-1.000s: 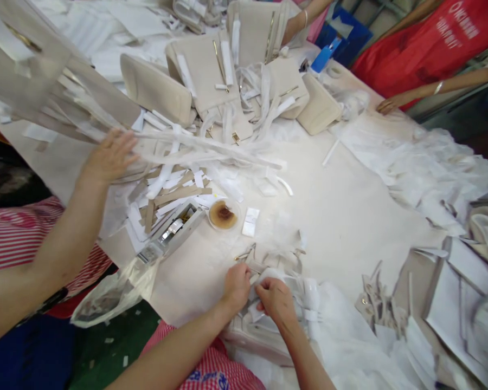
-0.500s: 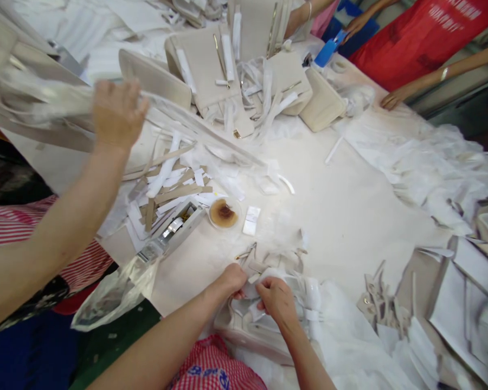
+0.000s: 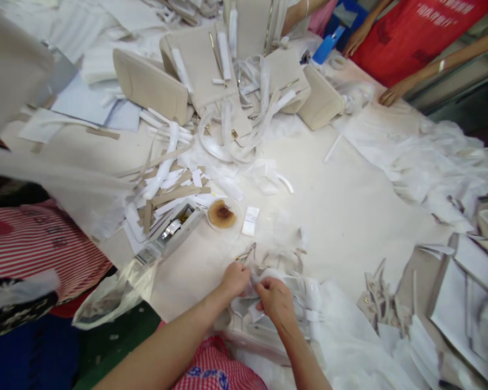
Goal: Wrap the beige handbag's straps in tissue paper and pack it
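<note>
In front of me lies a beige handbag [image 3: 254, 338], close to the table's near edge, partly covered with white wrapping. Above it my left hand [image 3: 236, 279] is closed, its fingertips on a thin translucent white wrapping [image 3: 257, 279]. My right hand [image 3: 275, 299] pinches that same wrapping just to the right, the two hands only a small gap apart. Beige straps with gold-coloured metal parts [image 3: 246, 254] lie just beyond the hands. My fingers partly hide what lies between them.
Beige bags [image 3: 201, 65] stand at the back. A tape dispenser [image 3: 173, 227], a round dish with brown contents [image 3: 222, 214] and paper strips [image 3: 174, 187] lie left of centre. White wrapping [image 3: 443, 162] heaps at right. Co-workers are at the left and far right; one wears a red apron [image 3: 418, 38].
The left co-worker's arm has gone from view, and a beige piece with trailing wrapping has moved left, uncovering white sheets. My hands stay nearly in place, the left shifted slightly.
</note>
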`<action>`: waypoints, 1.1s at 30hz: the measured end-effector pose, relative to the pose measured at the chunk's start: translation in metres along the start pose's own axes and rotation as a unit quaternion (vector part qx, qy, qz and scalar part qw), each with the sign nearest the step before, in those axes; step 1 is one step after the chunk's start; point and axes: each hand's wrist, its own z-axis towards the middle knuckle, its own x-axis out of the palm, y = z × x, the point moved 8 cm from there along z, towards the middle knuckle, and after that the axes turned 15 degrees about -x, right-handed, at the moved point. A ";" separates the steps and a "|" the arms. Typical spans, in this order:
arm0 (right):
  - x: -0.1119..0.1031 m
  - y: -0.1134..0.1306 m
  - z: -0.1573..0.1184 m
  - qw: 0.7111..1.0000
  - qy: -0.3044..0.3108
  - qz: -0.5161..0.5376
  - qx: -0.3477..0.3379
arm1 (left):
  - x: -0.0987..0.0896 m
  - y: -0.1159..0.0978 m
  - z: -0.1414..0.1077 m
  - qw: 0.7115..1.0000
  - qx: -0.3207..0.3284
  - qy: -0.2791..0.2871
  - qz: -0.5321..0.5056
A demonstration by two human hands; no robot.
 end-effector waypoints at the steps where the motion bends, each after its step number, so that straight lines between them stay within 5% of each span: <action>1: 0.000 0.001 0.000 1.000 -0.001 0.003 0.000 | 0.003 0.002 0.003 1.000 -0.008 0.014 -0.012; 12: 0.003 -0.002 -0.015 0.971 -0.009 0.227 0.070 | 0.013 0.013 0.013 0.994 -0.032 0.068 -0.075; 16: -0.012 0.030 -0.017 0.996 -0.013 -0.072 -0.041 | 0.013 0.012 0.009 0.994 -0.036 0.069 -0.080; 20: -0.027 0.076 -0.010 0.917 -0.007 -0.366 -0.161 | 0.013 0.012 0.008 0.995 -0.027 0.061 -0.078; 23: -0.028 0.083 -0.001 0.881 0.022 -0.423 -0.211 | 0.014 0.014 0.012 0.996 -0.026 0.052 -0.070; 28: -0.033 0.053 0.005 0.885 0.012 -0.433 -0.169 | 0.013 0.015 0.013 0.997 -0.021 0.031 -0.065; 33: -0.033 0.054 0.015 0.867 0.028 -0.446 -0.221 | 0.020 0.015 0.011 0.995 -0.033 0.050 -0.076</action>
